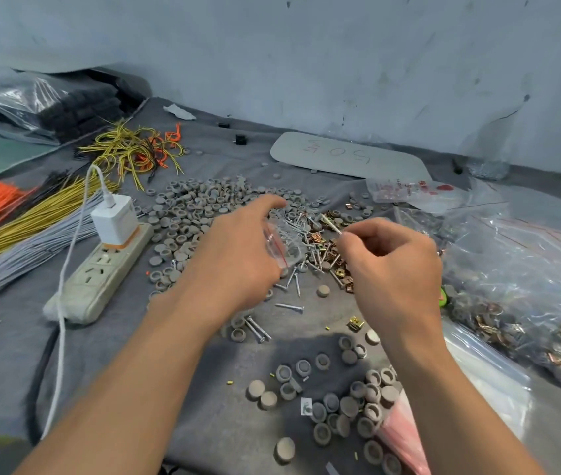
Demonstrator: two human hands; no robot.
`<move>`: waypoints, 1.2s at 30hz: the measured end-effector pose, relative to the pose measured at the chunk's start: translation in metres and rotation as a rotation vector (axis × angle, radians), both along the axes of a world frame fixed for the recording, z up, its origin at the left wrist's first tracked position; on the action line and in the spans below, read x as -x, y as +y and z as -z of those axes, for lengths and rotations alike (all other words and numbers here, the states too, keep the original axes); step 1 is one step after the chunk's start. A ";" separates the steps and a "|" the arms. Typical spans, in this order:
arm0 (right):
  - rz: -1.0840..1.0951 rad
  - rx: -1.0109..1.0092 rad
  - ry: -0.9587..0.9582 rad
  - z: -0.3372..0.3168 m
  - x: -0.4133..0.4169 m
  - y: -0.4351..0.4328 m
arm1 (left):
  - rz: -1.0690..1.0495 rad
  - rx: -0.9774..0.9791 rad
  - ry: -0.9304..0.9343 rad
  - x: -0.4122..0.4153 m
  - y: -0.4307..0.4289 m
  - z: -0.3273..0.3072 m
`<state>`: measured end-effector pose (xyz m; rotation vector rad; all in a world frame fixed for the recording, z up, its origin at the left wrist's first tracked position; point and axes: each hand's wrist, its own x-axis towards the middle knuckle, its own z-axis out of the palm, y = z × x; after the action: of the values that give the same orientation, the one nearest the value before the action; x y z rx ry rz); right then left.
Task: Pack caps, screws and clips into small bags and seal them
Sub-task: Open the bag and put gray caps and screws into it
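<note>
My left hand (238,248) holds a small clear bag (284,243) with a red zip line, its mouth facing right. My right hand (392,258) pinches a silver screw (331,223) just right of the bag's mouth. Under both hands lies a heap of loose screws (294,286) and copper-coloured clips (335,258). Grey round caps (190,207) are spread behind my left hand, and more caps (347,402) lie near the front edge.
A white power strip (100,279) with a charger (114,219) lies at left, beside bundles of orange, yellow and grey wires (32,217). Large clear bags of clips (518,303) fill the right. A stack of small bags (412,192) and a grey board (347,156) lie behind.
</note>
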<state>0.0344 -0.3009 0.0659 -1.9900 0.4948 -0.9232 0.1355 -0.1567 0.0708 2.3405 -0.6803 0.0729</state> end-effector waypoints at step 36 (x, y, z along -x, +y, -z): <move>-0.148 0.121 0.454 0.026 -0.014 0.005 | -0.194 0.456 0.067 -0.002 0.007 -0.008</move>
<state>0.0482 -0.2957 0.0404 -2.3219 0.5395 -0.4140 0.1375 -0.1493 0.0788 1.9500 -0.3549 0.2126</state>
